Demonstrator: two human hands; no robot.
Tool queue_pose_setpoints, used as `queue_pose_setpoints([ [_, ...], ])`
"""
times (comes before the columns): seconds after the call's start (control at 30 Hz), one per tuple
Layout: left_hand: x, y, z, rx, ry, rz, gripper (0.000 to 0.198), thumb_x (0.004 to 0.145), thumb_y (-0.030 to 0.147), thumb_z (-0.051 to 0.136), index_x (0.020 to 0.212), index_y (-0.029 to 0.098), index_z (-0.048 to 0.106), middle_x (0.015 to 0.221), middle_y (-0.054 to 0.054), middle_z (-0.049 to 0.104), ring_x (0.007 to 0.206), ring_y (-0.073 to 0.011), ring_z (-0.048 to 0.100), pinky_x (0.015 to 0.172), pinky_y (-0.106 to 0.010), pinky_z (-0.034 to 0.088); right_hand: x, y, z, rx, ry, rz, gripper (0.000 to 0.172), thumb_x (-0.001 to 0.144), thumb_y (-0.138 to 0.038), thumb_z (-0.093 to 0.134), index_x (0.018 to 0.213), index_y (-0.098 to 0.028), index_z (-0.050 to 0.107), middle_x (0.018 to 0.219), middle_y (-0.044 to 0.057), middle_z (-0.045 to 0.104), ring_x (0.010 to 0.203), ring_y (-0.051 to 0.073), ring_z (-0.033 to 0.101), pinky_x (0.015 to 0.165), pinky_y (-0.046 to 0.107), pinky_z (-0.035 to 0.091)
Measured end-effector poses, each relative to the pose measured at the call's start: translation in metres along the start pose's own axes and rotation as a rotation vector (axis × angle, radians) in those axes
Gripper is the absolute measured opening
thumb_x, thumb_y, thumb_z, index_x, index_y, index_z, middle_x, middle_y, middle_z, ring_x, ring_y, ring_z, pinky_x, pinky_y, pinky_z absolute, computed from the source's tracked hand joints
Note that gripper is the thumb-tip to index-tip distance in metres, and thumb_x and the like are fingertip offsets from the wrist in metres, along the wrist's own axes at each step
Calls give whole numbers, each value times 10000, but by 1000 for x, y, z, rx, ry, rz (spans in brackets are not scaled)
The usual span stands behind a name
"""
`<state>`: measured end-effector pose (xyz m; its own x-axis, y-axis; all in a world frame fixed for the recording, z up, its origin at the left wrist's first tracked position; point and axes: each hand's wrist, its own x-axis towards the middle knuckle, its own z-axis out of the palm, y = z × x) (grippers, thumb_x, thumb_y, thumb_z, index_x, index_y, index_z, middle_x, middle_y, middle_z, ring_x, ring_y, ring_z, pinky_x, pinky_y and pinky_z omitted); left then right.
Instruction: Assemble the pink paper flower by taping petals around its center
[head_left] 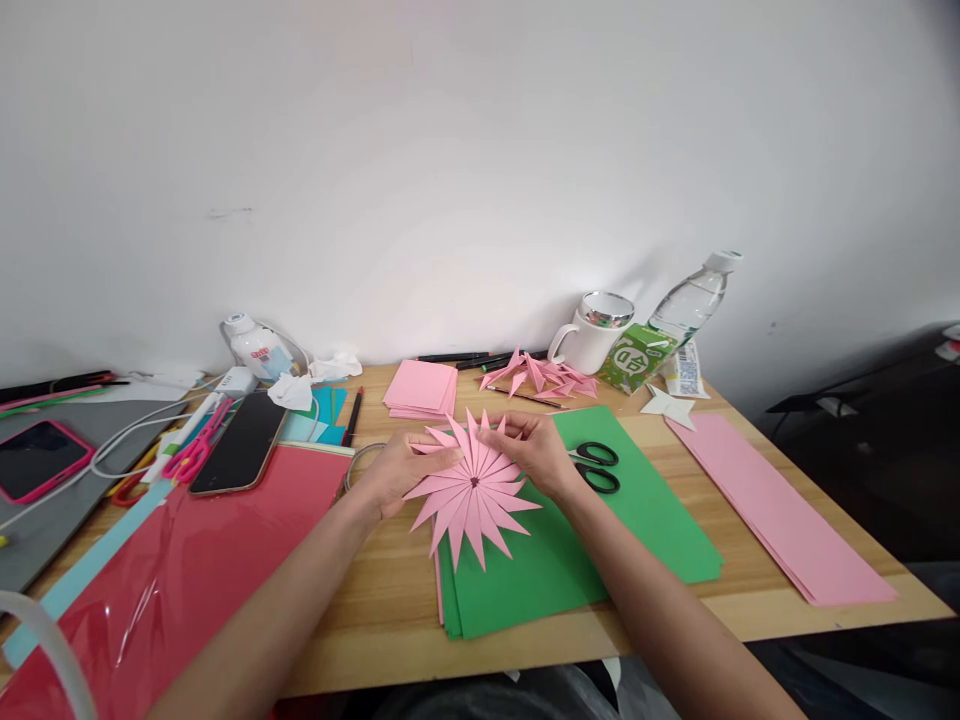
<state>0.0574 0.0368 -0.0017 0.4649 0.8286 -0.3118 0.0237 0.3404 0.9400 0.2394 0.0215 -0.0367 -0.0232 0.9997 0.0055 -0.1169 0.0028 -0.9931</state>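
A pink folded-paper star (472,500) with many points and a small hole at its middle is held up over the green paper sheets (645,530). My left hand (401,470) pinches its upper left side between thumb and fingers. On the upper right side, my right hand (534,450) grips it, thumb in front and fingers behind. Black-handled scissors (598,468) lie on the green sheets just right of my right hand. Behind the star are a stack of pink squares (421,386) and a pile of folded pink pieces (544,376).
Red paper (247,530), a phone (238,442) and pink scissors (196,445) lie left. Long pink sheets (772,510) lie right. A white mug (589,340), green carton (636,358) and water bottle (694,300) stand at the back right, by the wall.
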Motion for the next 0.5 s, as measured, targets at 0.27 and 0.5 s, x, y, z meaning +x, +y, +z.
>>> queue_pose_setpoints([
  [0.27,-21,27,-86,-44,492,130,422,435,359,833,751,131,672,817,-99,702,761,-241,645,640,-333,530,9,4,-10,32,147,41,451,712,-550,582,912,-147,615,772,80,693,620,154,624,590,293,506],
  [0.5,-60,25,-196,279,1146,225,394,496,508,757,779,270,622,985,-89,690,1047,-402,553,710,-524,488,12,16,-20,-426,137,-3,257,674,-360,649,831,-156,661,808,76,696,735,196,627,666,316,481],
])
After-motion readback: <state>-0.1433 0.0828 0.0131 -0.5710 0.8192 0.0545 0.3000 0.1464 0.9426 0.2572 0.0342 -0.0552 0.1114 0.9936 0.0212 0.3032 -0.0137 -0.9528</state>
